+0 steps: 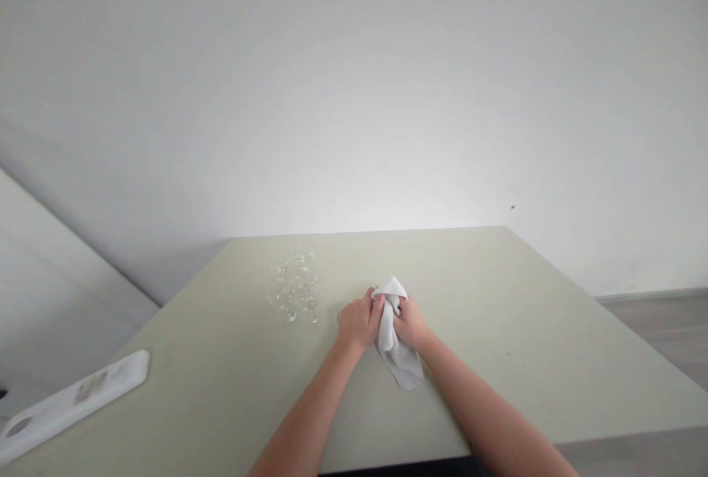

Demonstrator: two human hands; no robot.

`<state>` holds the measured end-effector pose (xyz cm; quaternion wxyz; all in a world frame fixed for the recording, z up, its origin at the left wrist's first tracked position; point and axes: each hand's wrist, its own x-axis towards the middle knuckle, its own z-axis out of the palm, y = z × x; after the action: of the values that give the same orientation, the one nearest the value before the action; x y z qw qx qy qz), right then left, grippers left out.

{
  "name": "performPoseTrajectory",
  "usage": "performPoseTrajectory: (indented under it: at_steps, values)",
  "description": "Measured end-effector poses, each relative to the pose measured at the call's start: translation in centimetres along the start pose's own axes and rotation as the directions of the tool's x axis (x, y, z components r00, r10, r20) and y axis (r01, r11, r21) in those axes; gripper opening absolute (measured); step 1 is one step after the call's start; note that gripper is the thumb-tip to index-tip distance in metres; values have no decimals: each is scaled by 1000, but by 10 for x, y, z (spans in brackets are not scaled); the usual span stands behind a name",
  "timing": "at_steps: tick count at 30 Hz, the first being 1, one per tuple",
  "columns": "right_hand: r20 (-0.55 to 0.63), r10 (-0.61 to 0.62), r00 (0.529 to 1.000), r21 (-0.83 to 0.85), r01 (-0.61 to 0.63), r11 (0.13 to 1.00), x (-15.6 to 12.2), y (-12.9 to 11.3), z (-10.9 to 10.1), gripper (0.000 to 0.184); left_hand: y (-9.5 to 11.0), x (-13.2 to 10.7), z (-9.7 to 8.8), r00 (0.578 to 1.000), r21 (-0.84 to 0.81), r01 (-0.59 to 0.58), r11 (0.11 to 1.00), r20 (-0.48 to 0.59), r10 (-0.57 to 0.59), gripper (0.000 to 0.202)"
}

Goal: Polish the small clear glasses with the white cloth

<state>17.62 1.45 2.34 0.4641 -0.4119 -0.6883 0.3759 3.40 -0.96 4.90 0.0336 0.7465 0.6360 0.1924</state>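
Note:
Near the middle of the table, a white cloth [399, 363] is bunched between my two hands, with its lower part hanging down toward me. My left hand [358, 322] closes on its left side, thumb against the fabric. From the other side, my right hand [412, 324] grips the cloth, and its fingertips are partly tucked into the folds. Whether something small is wrapped inside cannot be seen. Left of my hands lies a loose scatter of small, clear, shiny pieces [297, 287], like glass beads or water drops; I cannot tell which.
The pale green table [498, 374] ends against a white wall [354, 93]. A long white object with a round hole and a label [77, 403] lies at the near left edge. A grey floor [658, 326] shows beyond the right edge.

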Motion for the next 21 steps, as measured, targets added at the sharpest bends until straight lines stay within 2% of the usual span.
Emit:
performPoseTrajectory:
  at_steps: [4,5,7,9,12,14,16,19,21]
  values:
    - [-117,51,992,79,-42,996,2,1,2,17,8,-5,4,989,-10,-83,996,-125,81,41]
    - [-125,76,989,102,-64,993,2,1,3,19,9,-6,5,991,-19,-69,997,-118,66,41]
    - [-92,104,990,102,-94,990,1,0,3,21,7,-4,8,997,-90,36,995,-60,-42,45]
    - [-22,75,997,59,-73,996,-1,-3,2,19,1,0,9,990,-184,140,973,5,-142,54]
    - [17,-18,1000,42,17,999,-3,-9,1,22,-8,6,10,988,-305,157,939,47,-150,63]
    - [11,-27,1000,77,26,997,-3,-11,2,26,-11,6,8,987,-326,163,931,41,-159,59]
    - [-30,28,999,144,-24,989,-1,-11,5,25,-9,4,7,991,-260,109,959,-44,-124,48]
    - [-151,183,971,328,-126,936,2,-9,9,26,1,-1,4,977,-32,-80,996,-202,72,37]
    - [-141,311,940,462,-215,861,2,-5,11,30,7,-2,2,968,88,-134,987,-201,150,37]
